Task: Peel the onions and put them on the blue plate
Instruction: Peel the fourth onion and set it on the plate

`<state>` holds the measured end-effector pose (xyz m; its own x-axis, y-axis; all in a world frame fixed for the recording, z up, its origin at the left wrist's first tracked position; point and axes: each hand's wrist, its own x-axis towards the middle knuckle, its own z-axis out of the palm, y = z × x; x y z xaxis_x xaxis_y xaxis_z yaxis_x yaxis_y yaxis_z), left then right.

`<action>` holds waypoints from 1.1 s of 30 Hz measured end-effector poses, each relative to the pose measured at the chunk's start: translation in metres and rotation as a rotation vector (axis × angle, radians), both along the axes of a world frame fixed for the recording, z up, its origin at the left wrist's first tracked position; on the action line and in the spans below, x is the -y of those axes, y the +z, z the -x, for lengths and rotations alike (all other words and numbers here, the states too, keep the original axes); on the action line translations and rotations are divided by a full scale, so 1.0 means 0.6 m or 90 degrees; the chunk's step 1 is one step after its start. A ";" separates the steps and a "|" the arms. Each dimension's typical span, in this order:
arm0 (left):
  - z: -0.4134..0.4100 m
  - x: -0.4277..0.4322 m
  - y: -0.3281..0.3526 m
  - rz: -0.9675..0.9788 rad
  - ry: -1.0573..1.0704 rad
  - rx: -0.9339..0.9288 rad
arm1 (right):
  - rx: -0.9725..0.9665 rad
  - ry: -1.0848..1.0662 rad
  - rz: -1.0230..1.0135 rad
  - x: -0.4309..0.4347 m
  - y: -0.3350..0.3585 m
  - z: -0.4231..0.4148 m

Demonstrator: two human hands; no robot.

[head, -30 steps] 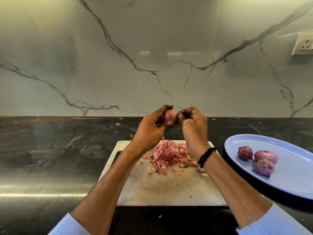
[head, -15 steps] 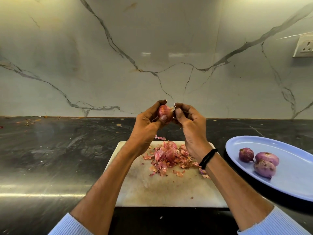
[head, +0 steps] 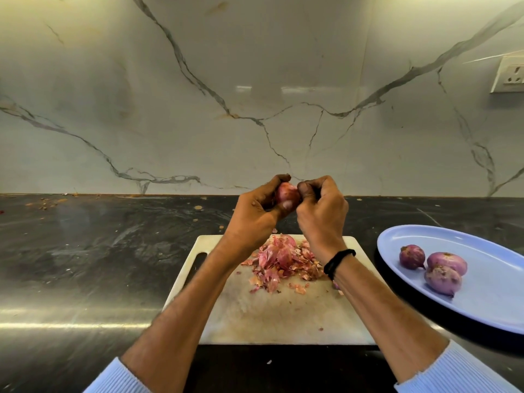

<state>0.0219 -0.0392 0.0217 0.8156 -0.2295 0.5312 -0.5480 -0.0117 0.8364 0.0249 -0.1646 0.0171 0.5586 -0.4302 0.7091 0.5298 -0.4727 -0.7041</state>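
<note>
My left hand [head: 255,215] grips a small pink onion [head: 286,192] in the air above the far edge of the white cutting board [head: 283,316]. My right hand [head: 323,211] is curled against the onion's right side, its fingertips pinching at the skin. A heap of pink onion peels [head: 283,262] lies on the board below both hands. To the right, the blue plate [head: 487,304] holds three peeled purple onions [head: 442,269] close together.
The board and plate sit on a dark, speckled counter [head: 99,251] backed by a veined marble wall. A wall socket [head: 510,76] is at the upper right. Small crumbs lie along the counter's back left edge.
Both hands stay together around the onion, which has turned slightly in my left hand. A loose flake seen falling half a second ago is gone from the air.
</note>
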 end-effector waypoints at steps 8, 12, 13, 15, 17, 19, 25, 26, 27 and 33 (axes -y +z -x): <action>-0.023 -0.022 0.012 0.297 0.067 -0.144 | -0.066 -0.008 -0.161 0.014 0.005 -0.001; 0.004 0.021 -0.009 0.111 0.075 -0.141 | -0.079 -0.047 -0.083 -0.018 -0.004 0.008; 0.007 0.028 -0.012 0.095 0.070 -0.153 | -0.083 -0.038 -0.078 -0.024 -0.005 0.008; -0.002 0.025 -0.007 0.092 0.095 -0.169 | -0.083 -0.037 -0.076 -0.028 -0.005 0.005; -0.013 0.011 -0.001 0.085 0.135 -0.171 | -0.086 -0.042 -0.077 -0.020 -0.005 0.002; -0.008 0.000 0.004 0.080 0.140 -0.177 | -0.100 -0.046 -0.079 -0.009 -0.008 -0.002; -0.001 -0.011 0.013 0.048 0.043 -0.171 | -0.094 -0.056 -0.060 -0.006 -0.010 -0.012; -0.001 -0.009 0.011 0.041 0.028 -0.168 | -0.088 -0.057 -0.054 -0.006 -0.012 -0.014; -0.001 -0.006 0.010 0.045 0.016 -0.163 | -0.079 -0.055 -0.046 -0.006 -0.013 -0.013; -0.019 -0.010 0.005 0.140 0.040 -0.187 | -0.097 0.087 -0.129 -0.001 -0.010 -0.022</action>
<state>0.0335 -0.0334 0.0249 0.9496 -0.0810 0.3028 -0.2875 0.1593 0.9444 0.0380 -0.1641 0.0110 0.7142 -0.4683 0.5201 0.4600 -0.2460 -0.8532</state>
